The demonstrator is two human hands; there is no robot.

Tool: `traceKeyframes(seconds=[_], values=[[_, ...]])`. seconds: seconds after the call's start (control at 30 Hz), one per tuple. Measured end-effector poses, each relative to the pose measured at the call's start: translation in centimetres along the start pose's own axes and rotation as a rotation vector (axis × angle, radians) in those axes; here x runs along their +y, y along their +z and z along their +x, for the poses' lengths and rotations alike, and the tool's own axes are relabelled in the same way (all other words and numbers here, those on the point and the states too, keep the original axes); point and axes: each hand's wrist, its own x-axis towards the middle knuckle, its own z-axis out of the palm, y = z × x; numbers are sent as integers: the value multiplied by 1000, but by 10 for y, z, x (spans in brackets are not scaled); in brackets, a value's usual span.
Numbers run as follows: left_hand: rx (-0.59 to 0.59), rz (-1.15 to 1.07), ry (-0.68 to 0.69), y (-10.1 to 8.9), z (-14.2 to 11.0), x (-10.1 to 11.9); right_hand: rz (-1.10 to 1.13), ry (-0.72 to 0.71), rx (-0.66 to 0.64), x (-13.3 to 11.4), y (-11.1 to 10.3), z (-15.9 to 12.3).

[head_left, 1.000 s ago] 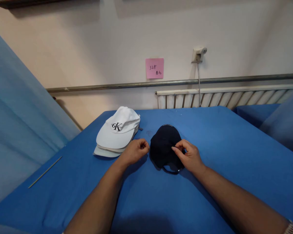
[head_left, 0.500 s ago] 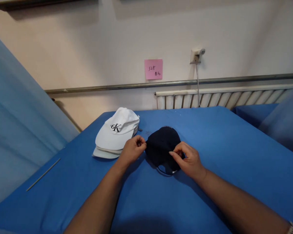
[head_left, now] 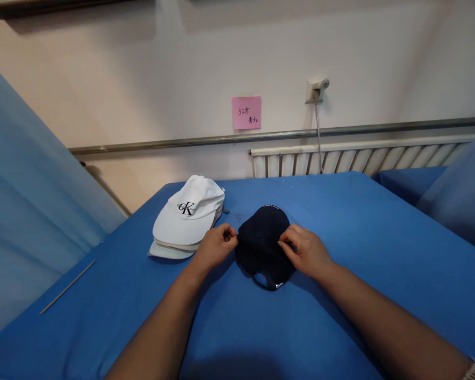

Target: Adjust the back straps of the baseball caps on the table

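Observation:
A black baseball cap (head_left: 263,237) lies on the blue-covered table (head_left: 237,327), its brim pointing away from me and its rear strap opening facing me. My left hand (head_left: 218,244) pinches the cap's left edge between thumb and fingers. On the other side, my right hand (head_left: 304,248) is closed in a pinch on the cap's right side. Just left of my left hand rests a small stack of caps, with a white cap (head_left: 190,211) bearing black letters on top and paler brims showing beneath it.
A thin stick (head_left: 68,286) lies near the table's left edge. Blue curtains hang at the left (head_left: 35,200) and right. Behind the table are a metal pipe (head_left: 174,142), a radiator (head_left: 348,158), a pink note (head_left: 246,112) and a socket with a cord (head_left: 315,91).
My right hand has shifted slightly along the black cap's right side. The cap's rear has turned a little, so its strap opening shows more clearly. The view has drifted slightly.

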Motion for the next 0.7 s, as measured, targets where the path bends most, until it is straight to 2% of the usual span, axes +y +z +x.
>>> traceKeyframes(seconds=[0.23,0.43,0.5,0.63,0.7], values=[[13,28,10,0,0,2,87,37,-2,-5,-3,0],[14,82,15,0,0,1,87,-15,30,-1,-3,0],[53,106,31,0,-1,2,82,-12,32,2,-1,0],[214,69,198,3,-7,13,100,-2,43,4,1,0],[211,61,288,7,-11,26,110,1,50,4,2,0]])
